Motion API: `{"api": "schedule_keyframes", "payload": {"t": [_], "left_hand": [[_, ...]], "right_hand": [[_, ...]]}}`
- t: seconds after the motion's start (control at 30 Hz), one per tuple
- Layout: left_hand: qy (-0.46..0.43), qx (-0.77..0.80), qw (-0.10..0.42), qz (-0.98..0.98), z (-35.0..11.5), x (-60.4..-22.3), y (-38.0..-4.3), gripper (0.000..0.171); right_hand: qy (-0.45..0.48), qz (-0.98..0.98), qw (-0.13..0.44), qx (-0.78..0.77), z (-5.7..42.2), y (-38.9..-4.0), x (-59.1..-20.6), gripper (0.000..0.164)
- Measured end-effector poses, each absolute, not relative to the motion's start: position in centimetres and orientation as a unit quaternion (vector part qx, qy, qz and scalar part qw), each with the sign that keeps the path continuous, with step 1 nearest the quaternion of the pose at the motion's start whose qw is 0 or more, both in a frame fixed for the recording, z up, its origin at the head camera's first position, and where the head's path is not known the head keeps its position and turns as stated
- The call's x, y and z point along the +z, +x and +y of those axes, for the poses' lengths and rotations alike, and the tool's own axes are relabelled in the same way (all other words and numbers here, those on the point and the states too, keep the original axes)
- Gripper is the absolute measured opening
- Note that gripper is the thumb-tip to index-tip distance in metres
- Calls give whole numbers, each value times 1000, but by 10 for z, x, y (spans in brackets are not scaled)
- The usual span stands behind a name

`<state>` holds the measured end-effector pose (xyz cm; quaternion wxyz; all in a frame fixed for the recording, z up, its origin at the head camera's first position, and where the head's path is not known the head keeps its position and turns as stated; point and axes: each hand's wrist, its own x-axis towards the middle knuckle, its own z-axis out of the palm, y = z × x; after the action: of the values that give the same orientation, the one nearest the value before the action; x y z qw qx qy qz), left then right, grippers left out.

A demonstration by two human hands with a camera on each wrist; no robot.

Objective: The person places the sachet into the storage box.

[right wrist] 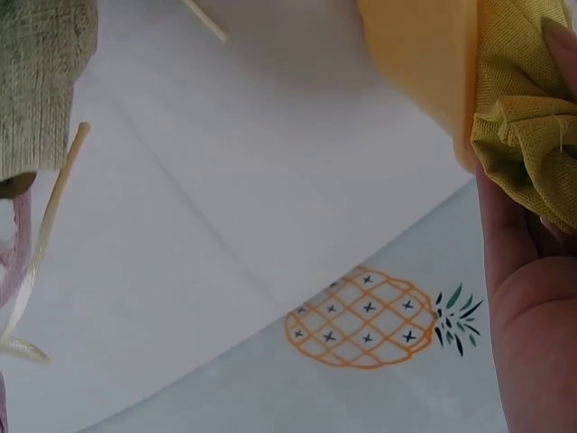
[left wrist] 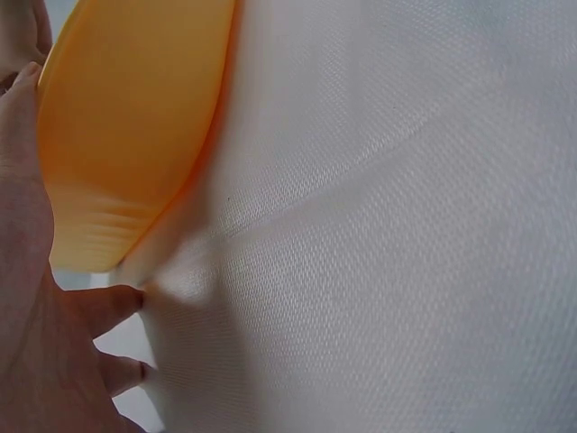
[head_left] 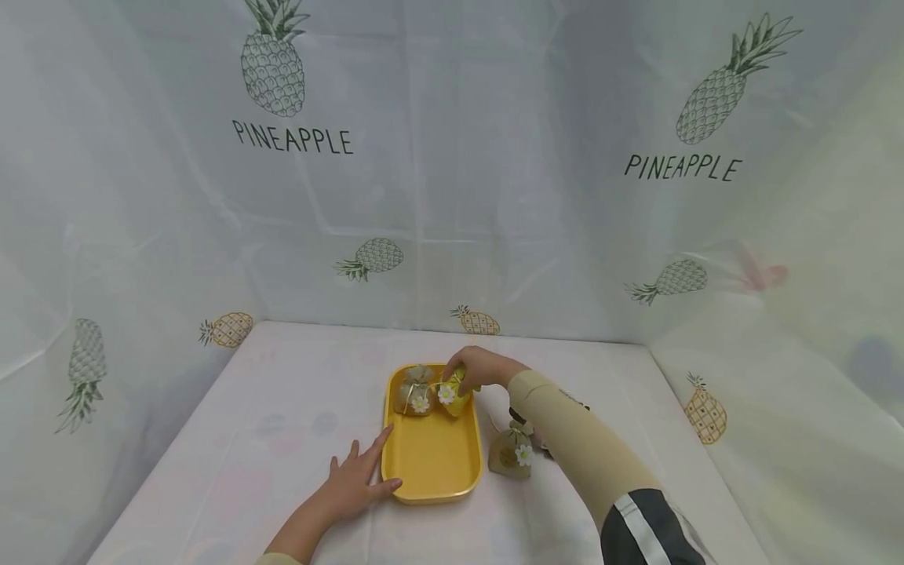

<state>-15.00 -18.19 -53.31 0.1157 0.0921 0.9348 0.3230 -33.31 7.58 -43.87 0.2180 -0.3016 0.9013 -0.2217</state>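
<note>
A yellow cloth drawstring pouch (head_left: 457,406) with a white flower is in the far right corner of the yellow tray (head_left: 432,463). My right hand (head_left: 483,366) pinches its gathered neck; in the right wrist view the bunched cloth (right wrist: 518,144) overlaps the tray wall (right wrist: 424,63). Beside it in the tray sits a grey-green pouch (head_left: 408,396), also with a flower. At the tray's near left side, my left hand (head_left: 351,488) rests with fingers spread, index finger and thumb at the rim. The left wrist view shows the tray's outer wall (left wrist: 135,117) close to that hand.
Right of the tray stands another flowered pouch (head_left: 507,457), olive-brown, with more items partly hidden behind it by the right sleeve (head_left: 586,439). A white cloth (head_left: 247,439) covers the table. Pineapple-print curtains (head_left: 452,157) hang around the back and sides.
</note>
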Motion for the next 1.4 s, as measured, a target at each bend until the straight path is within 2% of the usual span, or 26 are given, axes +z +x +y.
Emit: {"api": "schedule_keyframes", "payload": {"t": [0.7, 1.07, 1.4], "left_hand": [[84, 321, 123, 935, -182, -538, -151, 90], [86, 319, 119, 936, -181, -535, -154, 91], [85, 323, 120, 935, -181, -537, -153, 91]], "right_hand": [[-312, 911, 192, -192, 71, -334, -449, 33], [-331, 901, 187, -211, 101, -334, -442, 35], [-299, 905, 199, -228, 134, -326, -440, 43]]}}
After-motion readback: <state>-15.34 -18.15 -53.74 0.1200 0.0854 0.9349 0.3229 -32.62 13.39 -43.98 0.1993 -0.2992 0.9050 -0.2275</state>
